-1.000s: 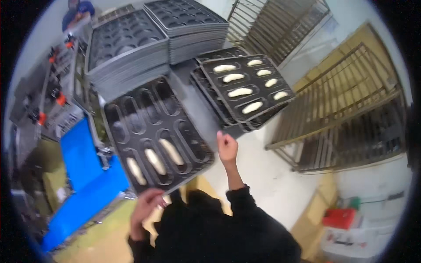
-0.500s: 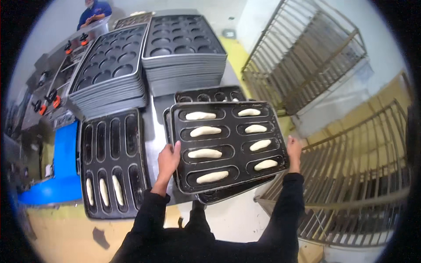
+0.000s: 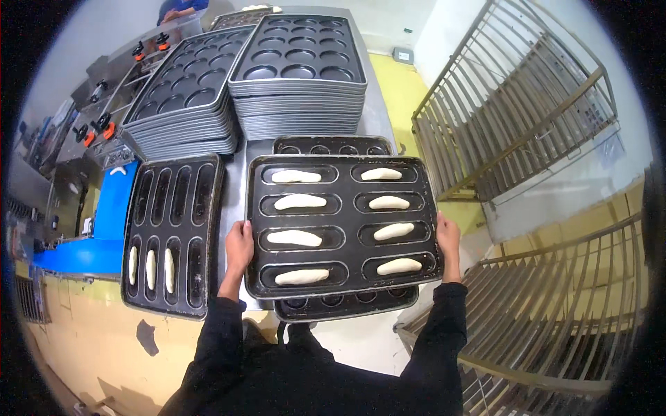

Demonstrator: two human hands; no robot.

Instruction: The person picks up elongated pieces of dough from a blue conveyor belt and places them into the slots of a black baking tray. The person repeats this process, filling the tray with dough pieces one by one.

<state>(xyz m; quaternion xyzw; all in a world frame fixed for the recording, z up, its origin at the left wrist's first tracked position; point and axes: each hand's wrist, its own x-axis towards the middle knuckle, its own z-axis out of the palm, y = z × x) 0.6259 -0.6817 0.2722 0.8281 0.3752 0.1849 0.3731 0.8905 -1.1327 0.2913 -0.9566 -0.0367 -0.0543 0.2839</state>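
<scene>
Between my two hands is a dark baking tray (image 3: pixel 348 239) with elongated hollows in two columns. Each hollow holds a pale, elongated dough piece (image 3: pixel 295 238). My left hand (image 3: pixel 239 246) is closed on the tray's left edge, thumb up along the rim. At the opposite edge, my right hand (image 3: pixel 448 237) grips the tray's side. Under this tray lies another dark tray (image 3: pixel 347 310), showing at the front and mostly covered. To the left, a second dark baking tray (image 3: pixel 196 274) has 3 dough pieces in its near hollows; its far hollows hold none.
Tall stacks of round-cup baking pans (image 3: pixel 298 104) stand at the back of the metal table. A blue conveyor belt (image 3: pixel 111 208) runs beside the left tray. Metal racks (image 3: pixel 513 118) stand at the right. A co-worker's blue sleeve (image 3: pixel 184 8) shows at the far left.
The held tray has shifted a little left and turned level, now squarer above the tray below. Both hands stay on its edges. The view has shifted, and a dough piece shows on the blue belt.
</scene>
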